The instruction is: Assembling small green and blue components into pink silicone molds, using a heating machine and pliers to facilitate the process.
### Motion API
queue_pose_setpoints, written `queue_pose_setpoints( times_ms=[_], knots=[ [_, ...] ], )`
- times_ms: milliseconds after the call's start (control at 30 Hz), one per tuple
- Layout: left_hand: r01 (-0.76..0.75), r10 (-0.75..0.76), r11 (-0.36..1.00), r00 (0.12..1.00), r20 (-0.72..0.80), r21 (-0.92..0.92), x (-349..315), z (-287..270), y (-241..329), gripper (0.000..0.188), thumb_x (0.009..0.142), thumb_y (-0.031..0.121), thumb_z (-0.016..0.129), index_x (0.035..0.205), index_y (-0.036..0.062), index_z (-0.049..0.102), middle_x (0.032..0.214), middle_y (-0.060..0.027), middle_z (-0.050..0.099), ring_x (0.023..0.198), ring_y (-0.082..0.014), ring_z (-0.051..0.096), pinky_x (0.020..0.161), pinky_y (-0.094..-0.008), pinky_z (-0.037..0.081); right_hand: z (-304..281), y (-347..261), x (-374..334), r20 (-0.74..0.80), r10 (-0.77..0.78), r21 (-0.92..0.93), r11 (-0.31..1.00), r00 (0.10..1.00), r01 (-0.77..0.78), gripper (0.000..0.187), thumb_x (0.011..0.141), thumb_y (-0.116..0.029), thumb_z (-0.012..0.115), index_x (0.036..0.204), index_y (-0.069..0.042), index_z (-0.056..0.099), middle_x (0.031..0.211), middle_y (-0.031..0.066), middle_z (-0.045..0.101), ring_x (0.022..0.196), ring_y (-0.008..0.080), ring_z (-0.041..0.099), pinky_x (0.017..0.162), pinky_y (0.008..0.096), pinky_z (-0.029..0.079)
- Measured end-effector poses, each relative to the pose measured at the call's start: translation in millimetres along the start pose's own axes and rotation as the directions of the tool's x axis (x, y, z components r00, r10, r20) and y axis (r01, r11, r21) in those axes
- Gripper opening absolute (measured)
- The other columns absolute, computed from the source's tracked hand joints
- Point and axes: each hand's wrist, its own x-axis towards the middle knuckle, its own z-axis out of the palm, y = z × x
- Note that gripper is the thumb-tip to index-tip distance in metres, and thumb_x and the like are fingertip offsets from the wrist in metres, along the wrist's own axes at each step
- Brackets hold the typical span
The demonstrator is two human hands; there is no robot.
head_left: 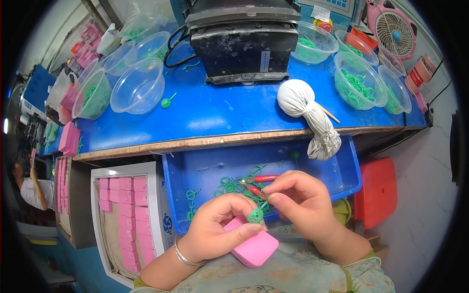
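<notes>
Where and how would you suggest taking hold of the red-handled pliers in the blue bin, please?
Probably take the pliers by their red handles, coming from the right: the metal head points left among green pieces, while the splayed handles extend toward the right hand.

A small green openwork ball [255,216] with a thin stem slanting up and rightward sits pinched above a tilted pink rounded-corner rectangular block [257,250].
</notes>
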Motion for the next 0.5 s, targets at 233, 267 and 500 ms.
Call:
queue_pose_setpoints(
  times_ms=[233,267,500],
  knots=[
    [0.03,-0.031,0.999,0.999,-0.035,-0.034,-3.1,-1.2,0.1,0.015,0.082,-0.002,0.061,0.095,-0.001,0.052,0.094,-0.01,0.061,0.089,-0.016,0.061,0.079,-0.0279,0.049,-3.0,10.7,2.8,0.06,0.001,-0.093,0.996,0.998,0.004,0.008,0.082,-0.005,0.062,0.088,0.0,0.062,0.08,0.0055,0.057,0.065,0.0079,0.052,0.057,0.0211,0.042],
    [0.035,-0.036,0.999,0.998,-0.052,-0.035,-3.2,-1.5,0.3,0.016,0.083,-0.002,0.061,0.096,-0.0012,0.052,0.094,-0.0107,0.062,0.088,-0.0164,0.062,0.078,-0.0282,0.05,-3.2,11.2,2.8,0.064,0.001,-0.099,0.995,0.998,0.005,0.008,0.082,-0.005,0.062,0.088,0.0,0.062,0.08,0.0055,0.057,0.065,0.0079,0.052,0.057,0.0211,0.042],
    [0.005,-0.015,0.995,0.995,-0.095,-0.1,-2.4,-3.8,-1.0,0.016,0.085,0.001,0.059,0.098,-0.0023,0.05,0.093,-0.0143,0.062,0.087,-0.0178,0.063,0.077,-0.0298,0.051,-5.2,8.3,3.2,0.119,-0.219,-0.295,0.923,0.968,0.245,0.009,0.078,-0.002,0.065,0.086,0.0,0.062,0.078,0.0062,0.059,0.063,0.0109,0.055,0.055,0.023,0.044]
  ],
)
